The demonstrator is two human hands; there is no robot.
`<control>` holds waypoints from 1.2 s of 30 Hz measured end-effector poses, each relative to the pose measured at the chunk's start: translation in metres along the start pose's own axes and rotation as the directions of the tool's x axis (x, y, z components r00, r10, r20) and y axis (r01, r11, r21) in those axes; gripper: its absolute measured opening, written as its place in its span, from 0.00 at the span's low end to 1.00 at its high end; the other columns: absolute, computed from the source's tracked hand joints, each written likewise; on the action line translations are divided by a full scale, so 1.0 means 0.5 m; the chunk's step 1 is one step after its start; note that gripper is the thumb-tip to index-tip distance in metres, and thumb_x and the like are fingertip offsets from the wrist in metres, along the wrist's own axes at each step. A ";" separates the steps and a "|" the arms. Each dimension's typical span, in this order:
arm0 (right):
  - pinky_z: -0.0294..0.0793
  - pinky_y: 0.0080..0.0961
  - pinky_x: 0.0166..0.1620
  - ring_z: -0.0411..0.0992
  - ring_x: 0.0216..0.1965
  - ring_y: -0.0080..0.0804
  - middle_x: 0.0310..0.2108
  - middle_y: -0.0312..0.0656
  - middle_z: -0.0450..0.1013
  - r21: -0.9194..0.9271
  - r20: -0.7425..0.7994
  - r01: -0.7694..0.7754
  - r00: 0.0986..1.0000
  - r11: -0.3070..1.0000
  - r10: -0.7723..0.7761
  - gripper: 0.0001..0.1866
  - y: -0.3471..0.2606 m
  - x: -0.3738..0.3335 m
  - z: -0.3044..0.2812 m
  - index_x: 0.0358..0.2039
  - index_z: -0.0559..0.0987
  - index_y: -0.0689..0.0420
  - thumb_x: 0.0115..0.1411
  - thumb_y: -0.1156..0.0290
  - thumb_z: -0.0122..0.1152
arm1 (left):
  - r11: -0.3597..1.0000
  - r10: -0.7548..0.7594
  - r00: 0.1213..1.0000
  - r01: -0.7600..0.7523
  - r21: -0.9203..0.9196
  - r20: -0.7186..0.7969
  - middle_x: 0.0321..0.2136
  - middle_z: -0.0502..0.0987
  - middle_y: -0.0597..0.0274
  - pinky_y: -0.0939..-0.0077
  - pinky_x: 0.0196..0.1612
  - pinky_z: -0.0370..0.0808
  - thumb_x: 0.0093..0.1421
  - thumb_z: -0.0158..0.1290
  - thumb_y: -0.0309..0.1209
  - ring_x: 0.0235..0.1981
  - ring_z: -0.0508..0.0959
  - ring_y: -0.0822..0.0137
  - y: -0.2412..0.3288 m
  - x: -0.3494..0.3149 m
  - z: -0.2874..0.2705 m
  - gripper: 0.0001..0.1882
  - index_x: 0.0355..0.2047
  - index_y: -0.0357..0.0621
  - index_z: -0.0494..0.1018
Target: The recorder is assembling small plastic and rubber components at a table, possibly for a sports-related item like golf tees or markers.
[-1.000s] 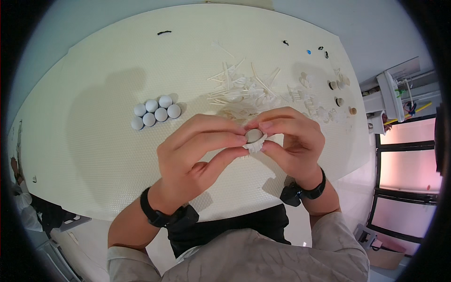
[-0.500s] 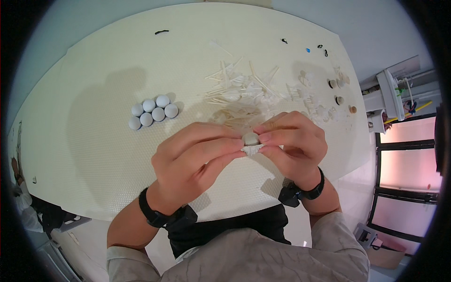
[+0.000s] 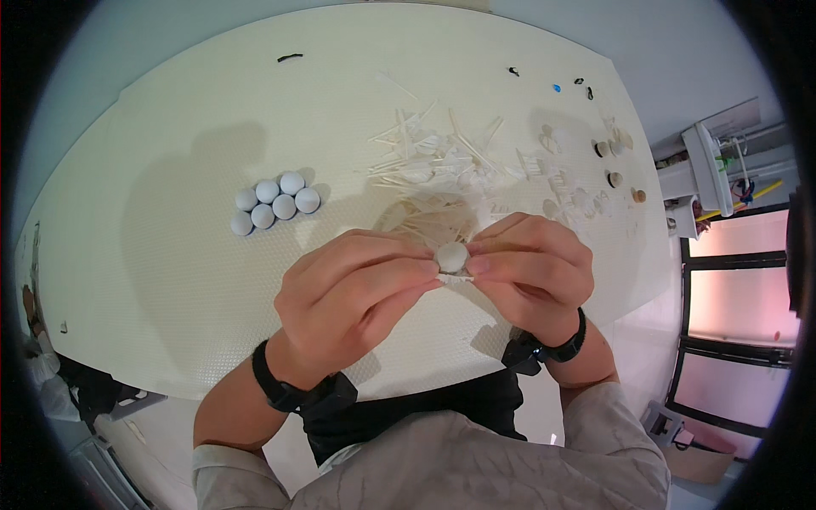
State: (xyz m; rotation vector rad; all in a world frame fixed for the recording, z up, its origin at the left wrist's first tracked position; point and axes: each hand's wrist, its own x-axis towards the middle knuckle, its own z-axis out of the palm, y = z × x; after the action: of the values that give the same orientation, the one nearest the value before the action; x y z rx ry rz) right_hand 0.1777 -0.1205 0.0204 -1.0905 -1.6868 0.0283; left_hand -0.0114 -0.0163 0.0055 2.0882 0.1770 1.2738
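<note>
Between both hands, over the near middle of the table, is a small round whitish cap-like piece (image 3: 452, 256), with a thin white pleated edge below it. My left hand (image 3: 361, 276) pinches its left side with thumb and fingers. My right hand (image 3: 531, 268) pinches the right side in the same way. The fingertips partly cover the piece, so its exact kind is unclear. Just beyond the hands lies a loose heap of pale thin sticks and clear, crinkled plastic bits (image 3: 433, 161).
Several white round-topped pieces (image 3: 284, 206) stand in two rows left of the heap. Small brown-and-white round pieces (image 3: 614, 179) lie by the right table edge. Black scraps (image 3: 290, 58) and a blue bit (image 3: 557, 88) are at the far side of the white textured table (image 3: 187, 280).
The held piece has tipped so its round top faces me more, and less of the pleated edge shows. Both hands have shifted slightly, still pinching it.
</note>
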 end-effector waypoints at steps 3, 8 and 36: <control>0.73 0.21 0.25 0.77 0.25 0.32 0.31 0.41 0.78 -0.017 -0.004 -0.011 1.000 1.000 0.011 0.14 0.002 -0.003 -0.001 0.35 0.85 0.57 0.45 0.81 0.73 | 1.000 -0.006 1.000 0.006 -0.006 0.003 0.34 0.82 0.56 0.75 0.31 0.80 0.47 0.68 0.20 0.31 0.83 0.60 0.001 0.000 0.001 0.14 0.35 0.41 0.79; 0.71 0.21 0.24 0.76 0.24 0.32 0.31 0.41 0.78 -0.013 -0.001 -0.001 1.000 1.000 0.001 0.15 -0.004 0.007 0.001 0.35 0.84 0.57 0.44 0.82 0.74 | 1.000 0.011 1.000 -0.011 0.023 0.005 0.33 0.82 0.56 0.75 0.31 0.80 0.47 0.68 0.18 0.31 0.83 0.59 0.002 -0.003 -0.006 0.15 0.35 0.40 0.79; 0.79 0.20 0.32 0.80 0.31 0.31 0.38 0.48 0.79 0.253 0.080 -0.290 0.957 0.923 0.279 0.18 0.005 0.003 0.003 0.42 0.84 0.61 0.48 0.84 0.73 | 0.792 -0.377 0.923 0.364 -0.490 0.076 0.37 0.81 0.55 0.76 0.42 0.78 0.53 0.62 0.12 0.38 0.81 0.68 -0.008 -0.012 0.004 0.14 0.40 0.33 0.76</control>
State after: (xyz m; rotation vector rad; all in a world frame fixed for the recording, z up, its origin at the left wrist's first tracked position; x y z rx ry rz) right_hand 0.1780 -0.1175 0.0197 -1.1283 -1.4973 0.4528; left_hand -0.0117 -0.0168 -0.0020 1.5001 0.2300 0.9759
